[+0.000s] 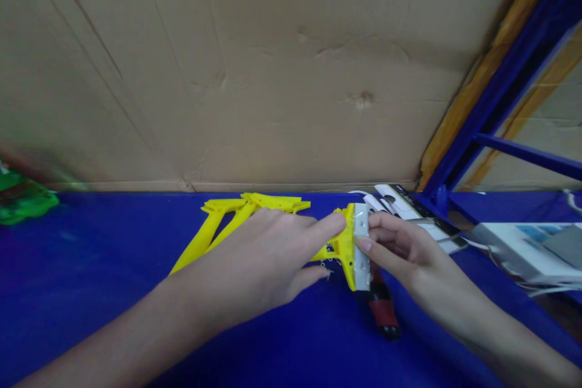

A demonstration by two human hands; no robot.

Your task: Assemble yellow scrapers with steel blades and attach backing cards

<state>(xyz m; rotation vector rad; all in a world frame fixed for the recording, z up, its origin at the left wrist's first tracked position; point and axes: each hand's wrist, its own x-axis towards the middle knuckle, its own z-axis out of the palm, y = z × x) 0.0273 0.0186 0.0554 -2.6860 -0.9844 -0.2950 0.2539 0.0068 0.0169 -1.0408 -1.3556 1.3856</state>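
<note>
A yellow plastic frame [344, 248] with long angled struts lies on the blue tabletop [91, 285], its struts reaching left beneath my left hand [264, 260]. The fingers of that hand press on the frame's right end. A white rectangular strip [362, 248] stands against that end, and my right hand [400, 248] grips it with thumb and fingers. Small metal rings or hooks [326, 267] hang below the frame near my left fingertips. A red-and-black screwdriver handle [382, 309] lies under the strip, partly hidden by it.
Behind the hands, a black-and-white printed package [409, 209] lies on the table. A white box with cables [527, 248] sits at the right, and a green object [20, 197] at the far left. A cardboard wall [273, 73] and a blue metal rack [500, 85] stand behind.
</note>
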